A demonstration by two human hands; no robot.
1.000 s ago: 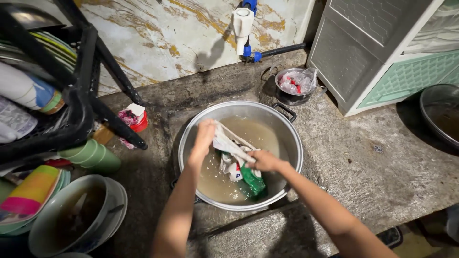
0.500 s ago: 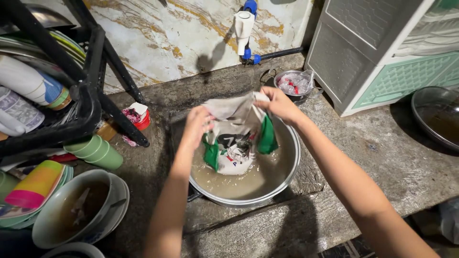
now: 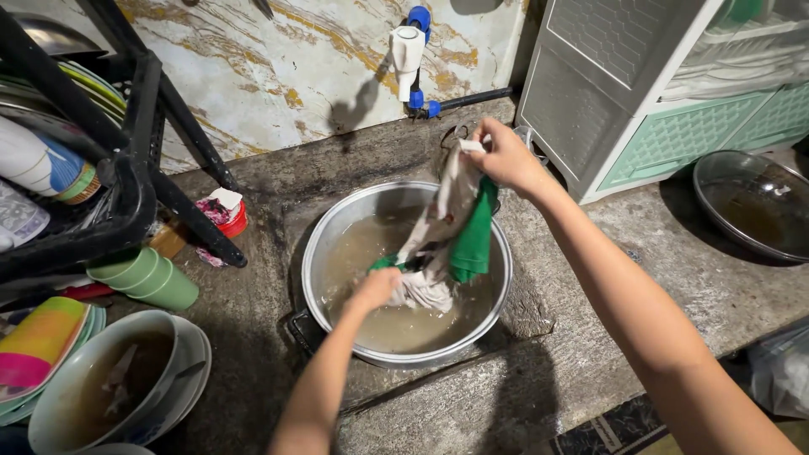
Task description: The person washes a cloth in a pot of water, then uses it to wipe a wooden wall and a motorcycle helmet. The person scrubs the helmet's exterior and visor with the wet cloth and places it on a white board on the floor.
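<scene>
Person's washing a wet white-and-green cloth garment (image 3: 447, 240) in a wide round metal basin (image 3: 324, 244) of murky brownish water, which sits mid-tabletop on the rough grey concrete tabletop (image 3: 674, 278), toward the back edge under the white plastic tap w/ blue fittings (image 3: 407, 52).

Right hand (image 3: 503, 156) is closed tight on the top end of the garment, lifted above the basin's far rim. Left hand (image 3: 375, 289) is down at the waterline, fingers clenched round the bunched lower end, partly in the water.

So the garment hangs stretched btwn the two hands: long axis runs on a slant, top end toward the back edge near the tap, bottom end toward the front edge & into the water. Green part sits on the right side, folded over; white part twists down the middle.

To do this bit well, I'd say: keep the top grip firm so the wet weight doesn't slip, keep the cloth over the basin so drips fall inside, and work the low hand along the length, not just one spot.

Round about: black plastic dish rack (image 3: 126, 177) at the left edge, stacked light-green plastic cups (image 3: 147, 280) below it, a white bowl (image 3: 76, 396) of brown water at the front-left corner, a mint-and-white plastic drawer cabinet (image 3: 657, 93) at back right.
</scene>
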